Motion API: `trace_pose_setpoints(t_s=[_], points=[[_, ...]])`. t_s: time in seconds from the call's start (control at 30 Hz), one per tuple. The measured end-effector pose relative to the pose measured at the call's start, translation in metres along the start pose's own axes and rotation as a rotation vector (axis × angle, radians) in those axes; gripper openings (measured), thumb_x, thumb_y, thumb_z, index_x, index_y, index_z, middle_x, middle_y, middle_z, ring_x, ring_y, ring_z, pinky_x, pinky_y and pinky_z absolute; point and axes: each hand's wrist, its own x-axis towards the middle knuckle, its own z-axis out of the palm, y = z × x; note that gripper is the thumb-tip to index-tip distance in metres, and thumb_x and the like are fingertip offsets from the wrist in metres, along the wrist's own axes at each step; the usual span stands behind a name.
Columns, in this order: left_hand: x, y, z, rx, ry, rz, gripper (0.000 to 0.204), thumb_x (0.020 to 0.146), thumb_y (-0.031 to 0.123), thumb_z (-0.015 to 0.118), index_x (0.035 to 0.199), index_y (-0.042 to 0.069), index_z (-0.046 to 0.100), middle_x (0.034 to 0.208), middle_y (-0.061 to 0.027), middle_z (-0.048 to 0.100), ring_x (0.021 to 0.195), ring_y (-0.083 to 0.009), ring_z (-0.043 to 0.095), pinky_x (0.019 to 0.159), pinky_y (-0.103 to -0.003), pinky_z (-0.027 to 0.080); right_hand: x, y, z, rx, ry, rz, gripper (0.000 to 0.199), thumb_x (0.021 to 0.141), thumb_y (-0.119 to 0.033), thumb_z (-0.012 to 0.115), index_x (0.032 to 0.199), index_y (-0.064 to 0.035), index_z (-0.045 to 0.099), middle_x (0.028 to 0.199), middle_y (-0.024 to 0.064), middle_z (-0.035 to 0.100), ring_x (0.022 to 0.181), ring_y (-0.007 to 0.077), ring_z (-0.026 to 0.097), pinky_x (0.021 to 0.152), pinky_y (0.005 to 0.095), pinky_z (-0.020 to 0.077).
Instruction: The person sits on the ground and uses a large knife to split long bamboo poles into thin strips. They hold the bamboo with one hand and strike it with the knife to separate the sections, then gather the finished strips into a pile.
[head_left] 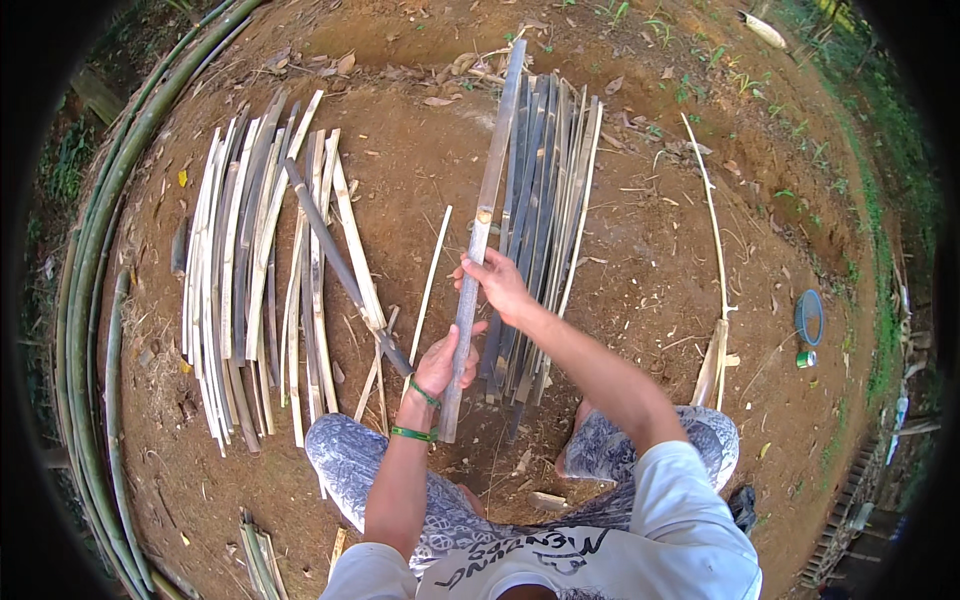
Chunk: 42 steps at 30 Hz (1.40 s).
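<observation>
A long split bamboo strip stands out before me, its near end between my knees and its far end pointing away. My left hand wraps round its lower part, green bands on the wrist. Higher up, my right hand grips the same strip with thumb and fingers. Just right of it lies a pile of dark and pale bamboo strips, partly hidden by my right hand and forearm. A thin pale stick lies on the soil left of my hands.
A wide pile of bamboo strips lies at the left, a dark strip slanting across it. Long green bamboo poles curve along the left rim. Rightward are a thin branch, a blue round-rimmed container and a green can.
</observation>
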Motion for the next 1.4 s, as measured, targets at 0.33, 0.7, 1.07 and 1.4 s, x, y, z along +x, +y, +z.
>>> trace_pose_setpoints(t_s=[0.33, 0.7, 1.07, 1.4], points=[[0.008, -0.095, 0.011, 0.587, 0.575, 0.252, 0.03, 0.102, 0.029, 0.055, 0.086, 0.004, 0.054, 0.056, -0.0008, 0.051, 0.045, -0.01, 0.049, 0.04, -0.029, 0.04, -0.027, 0.062, -0.013, -0.062, 0.347, -0.068, 0.024, 0.099, -0.017, 0.058, 0.117, -0.0008, 0.056, 0.088, 0.0047, 0.061, 0.072, 0.0127, 0.062, 0.065, 0.0309, 0.0517], [0.075, -0.11, -0.027, 1.185, 0.4, 0.397, 0.034, 0.093, 0.031, 0.063, 0.112, 0.004, 0.069, 0.096, -0.0168, 0.072, 0.085, -0.0254, 0.072, 0.075, -0.037, 0.055, 0.011, 0.132, -0.11, -0.586, 0.519, 0.053, 0.047, 0.071, -0.004, 0.065, 0.118, -0.003, 0.067, 0.091, 0.0126, 0.072, 0.084, 0.0252, 0.069, 0.079, 0.0345, 0.0535], [0.006, -0.076, -0.153, 0.905, 1.395, 0.17, 0.087, 0.07, 0.05, 0.084, 0.13, -0.003, 0.049, 0.126, -0.0299, 0.049, 0.117, -0.0462, 0.05, 0.102, -0.049, 0.042, -0.023, 0.109, -0.04, -1.027, 0.709, -0.331, 0.036, 0.082, -0.007, 0.066, 0.117, -0.0016, 0.062, 0.105, 0.0203, 0.061, 0.1, 0.0404, 0.061, 0.089, 0.0462, 0.049], [0.053, -0.007, -0.183, 1.397, 1.1, 0.184, 0.051, 0.083, 0.012, 0.068, 0.13, 0.002, 0.052, 0.12, -0.0296, 0.057, 0.099, -0.0459, 0.063, 0.082, -0.049, 0.055, -0.038, 0.12, 0.023, -0.873, 0.317, -0.337, 0.027, 0.089, -0.013, 0.066, 0.113, -0.0017, 0.063, 0.102, 0.0163, 0.064, 0.091, 0.029, 0.066, 0.079, 0.0382, 0.0527]])
